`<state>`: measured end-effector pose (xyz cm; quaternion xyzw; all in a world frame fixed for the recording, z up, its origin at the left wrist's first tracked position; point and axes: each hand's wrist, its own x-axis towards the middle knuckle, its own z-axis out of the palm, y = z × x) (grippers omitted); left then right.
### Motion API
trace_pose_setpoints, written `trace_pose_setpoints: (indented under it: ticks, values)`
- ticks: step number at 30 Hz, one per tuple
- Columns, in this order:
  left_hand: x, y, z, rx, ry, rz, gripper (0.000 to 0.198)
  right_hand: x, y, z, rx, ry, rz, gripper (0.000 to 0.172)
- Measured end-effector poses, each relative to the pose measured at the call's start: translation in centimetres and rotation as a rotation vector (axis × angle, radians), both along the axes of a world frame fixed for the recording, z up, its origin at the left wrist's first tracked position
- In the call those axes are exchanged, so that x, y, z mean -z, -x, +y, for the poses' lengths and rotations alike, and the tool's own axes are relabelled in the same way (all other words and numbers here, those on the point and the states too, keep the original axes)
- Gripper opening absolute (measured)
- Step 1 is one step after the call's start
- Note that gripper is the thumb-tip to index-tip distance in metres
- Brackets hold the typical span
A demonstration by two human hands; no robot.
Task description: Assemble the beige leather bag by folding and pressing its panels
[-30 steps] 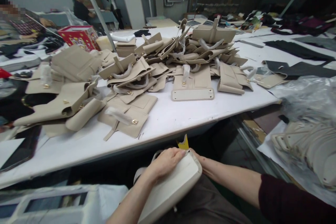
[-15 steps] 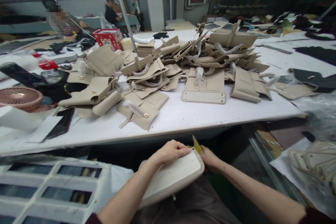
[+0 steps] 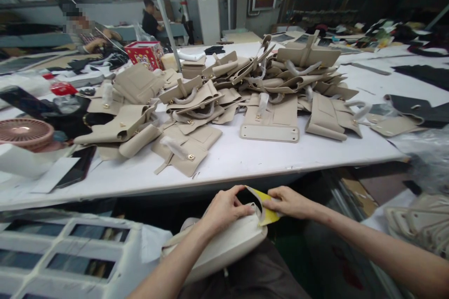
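Observation:
A cream leather bag piece [image 3: 224,245] lies across my lap below the table edge. My left hand [image 3: 226,205] grips its upper rim and holds its dark opening apart. My right hand [image 3: 289,202] pinches a yellow card [image 3: 268,208] at that opening, the card partly inside the bag. On the white table [image 3: 245,154] above lies a big heap of beige leather bag parts [image 3: 245,84] with gold clasps and wrapped handles.
A pink round fan [image 3: 24,131] and a dark phone [image 3: 75,173] lie at the table's left. A red box [image 3: 145,53] stands at the back. White frames [image 3: 66,252] sit at lower left, stacked beige pieces [image 3: 421,219] at right. Two people work at far tables.
The bag's rim has been pulled open. The yellow card has tipped from upright behind the bag to lying flat across the opening, held by my right hand.

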<state>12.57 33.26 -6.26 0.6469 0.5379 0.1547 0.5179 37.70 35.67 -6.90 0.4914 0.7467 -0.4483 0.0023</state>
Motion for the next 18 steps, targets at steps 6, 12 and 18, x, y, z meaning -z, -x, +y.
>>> trace_pose_setpoints:
  ticks: [6, 12, 18]
  values:
    - [-0.1, -0.3, -0.1, -0.025, -0.003, 0.014, 0.085, -1.7, 2.1, 2.7, -0.21, -0.66, -0.295, 0.063]
    - [-0.3, -0.2, -0.2, 0.023, -0.114, 0.045, 0.047, -1.9, 3.7, 4.3, -0.402, -0.748, -0.283, 0.061]
    - [-0.4, -0.1, -0.3, 0.065, -0.167, 0.084, 0.034, -1.4, 3.8, 4.4, -0.464, -0.801, -0.267, 0.061]
